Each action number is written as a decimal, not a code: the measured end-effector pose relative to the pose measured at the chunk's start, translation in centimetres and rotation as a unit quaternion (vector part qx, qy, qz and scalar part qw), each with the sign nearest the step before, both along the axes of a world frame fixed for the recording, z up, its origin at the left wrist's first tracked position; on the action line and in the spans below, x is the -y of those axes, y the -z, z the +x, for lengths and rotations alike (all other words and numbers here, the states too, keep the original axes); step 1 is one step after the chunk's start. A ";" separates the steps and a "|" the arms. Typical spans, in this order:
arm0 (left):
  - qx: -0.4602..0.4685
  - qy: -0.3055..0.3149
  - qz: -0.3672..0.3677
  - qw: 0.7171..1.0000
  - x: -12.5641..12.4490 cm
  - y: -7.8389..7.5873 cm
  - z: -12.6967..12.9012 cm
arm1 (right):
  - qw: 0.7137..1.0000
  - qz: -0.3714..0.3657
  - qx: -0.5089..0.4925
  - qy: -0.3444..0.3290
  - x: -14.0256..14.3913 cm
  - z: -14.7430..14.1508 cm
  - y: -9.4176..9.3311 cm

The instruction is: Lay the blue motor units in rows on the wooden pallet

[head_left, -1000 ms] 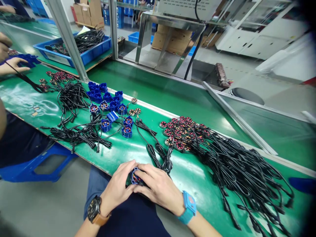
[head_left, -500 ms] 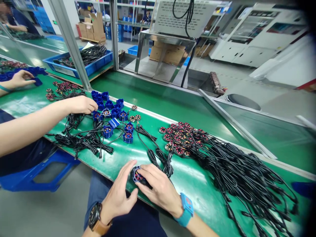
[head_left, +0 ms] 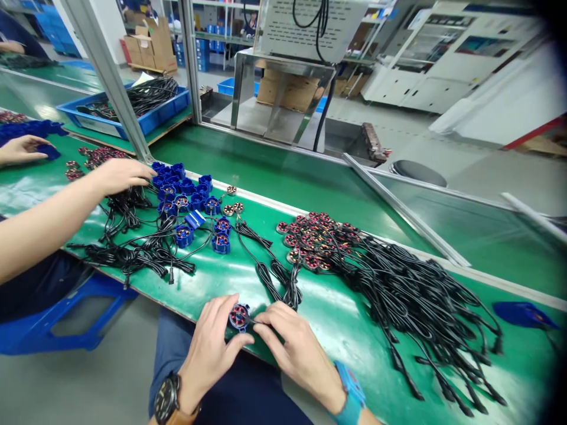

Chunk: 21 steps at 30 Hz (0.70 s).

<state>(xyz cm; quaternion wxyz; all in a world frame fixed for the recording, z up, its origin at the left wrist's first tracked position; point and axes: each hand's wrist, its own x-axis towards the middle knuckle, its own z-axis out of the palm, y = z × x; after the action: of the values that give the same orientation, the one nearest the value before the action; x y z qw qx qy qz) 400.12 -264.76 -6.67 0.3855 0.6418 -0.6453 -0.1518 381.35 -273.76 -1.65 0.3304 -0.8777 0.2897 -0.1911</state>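
At the bottom centre of the frame, on the near edge of the green conveyor belt [head_left: 310, 177], the left hand [head_left: 212, 348] and the right hand [head_left: 296, 354] meet around a small round blue plastic housing with a red-and-copper wound motor stator seated in it [head_left: 240, 317]. The left hand is curled narrowly about the housing's near side, thumb under and fingers over; the right hand pinches at its right edge, seemingly on the black lead that runs off it, though the fingertips hide the exact contact. The piece looks light and rigid, its plastic rim the safe place to grip; the fine copper windings appear fragile and the thin cable limp, so it is likely best held by the outer shell, not by the wire or coils. Just beyond the hands lies a bundled black cable loop [head_left: 287, 283]; to the right of centre spreads a large heap of bare stators with black leads [head_left: 376, 271]. In the upper left, a co-worker's hand [head_left: 119, 174] rests at a cluster of blue housings [head_left: 186, 195], and a blue plastic bin of cables [head_left: 133, 106] sits behind.
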 end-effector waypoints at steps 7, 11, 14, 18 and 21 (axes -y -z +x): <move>-0.033 0.017 -0.031 0.999 0.7 -2.1 0.6 | 0.993 0.079 0.043 0.078 -0.5 0.7 0.3; -0.032 0.011 -0.048 0.998 1.3 -2.7 0.8 | 0.991 0.084 0.041 0.098 -0.7 1.0 0.4; -0.023 0.000 -0.062 0.998 1.4 -2.6 0.5 | 0.987 0.116 0.038 0.107 -0.7 1.2 0.4; -0.028 -0.014 -0.064 0.997 1.3 -2.5 0.1 | 0.971 0.203 0.039 0.120 -0.5 1.1 0.7; -0.031 -0.019 -0.052 0.998 1.3 -2.7 0.0 | 0.952 0.280 0.029 0.121 0.0 1.1 1.0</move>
<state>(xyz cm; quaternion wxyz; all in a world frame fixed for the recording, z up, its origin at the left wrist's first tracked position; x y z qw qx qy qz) 400.13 -266.03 -3.99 0.4408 0.6280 -0.6279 -0.1301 382.42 -273.80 -2.68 0.5456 -0.7022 0.4263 -0.1660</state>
